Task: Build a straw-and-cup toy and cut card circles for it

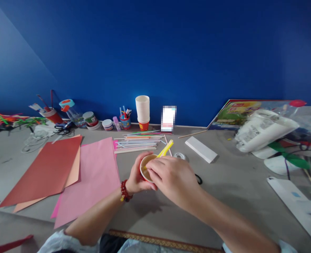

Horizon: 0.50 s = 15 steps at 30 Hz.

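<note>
1. Red-and-white round paper cup (pixel 145 162), over the grey flat table (pixel 232 175): light, crushable, I judge; cradle its sides gently.
2. Left hand (pixel 135 179): fingers wrapped around it. Right hand (pixel 175 175): fingers inside; pinching, I can't tell.

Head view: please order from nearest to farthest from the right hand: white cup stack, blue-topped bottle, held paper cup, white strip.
1. Held paper cup: right hand at its opening.
2. White strip: beyond the hand, right.
3. White cup stack: by the wall, left.
4. Blue-topped bottle: by the wall, far left.
</note>
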Motion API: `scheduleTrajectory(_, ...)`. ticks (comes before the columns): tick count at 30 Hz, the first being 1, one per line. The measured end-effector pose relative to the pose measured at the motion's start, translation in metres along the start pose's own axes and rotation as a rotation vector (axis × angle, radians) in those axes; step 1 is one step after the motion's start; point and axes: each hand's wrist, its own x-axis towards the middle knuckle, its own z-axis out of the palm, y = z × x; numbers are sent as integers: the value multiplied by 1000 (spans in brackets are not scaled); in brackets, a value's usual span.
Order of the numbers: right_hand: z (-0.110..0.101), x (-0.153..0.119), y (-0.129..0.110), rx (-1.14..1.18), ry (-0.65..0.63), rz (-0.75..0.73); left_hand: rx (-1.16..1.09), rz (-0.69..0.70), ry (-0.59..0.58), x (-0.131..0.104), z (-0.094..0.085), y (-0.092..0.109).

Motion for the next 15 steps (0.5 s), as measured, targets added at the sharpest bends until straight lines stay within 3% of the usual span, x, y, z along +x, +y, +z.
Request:
scheduleTrajectory(10,6,5,-2,-38,-52,16,72,28,-24,-2,-2,-2)
scheduleTrajectory(15,6,7,1,63,-54,-17,51,37,-35,-1,-2,0)
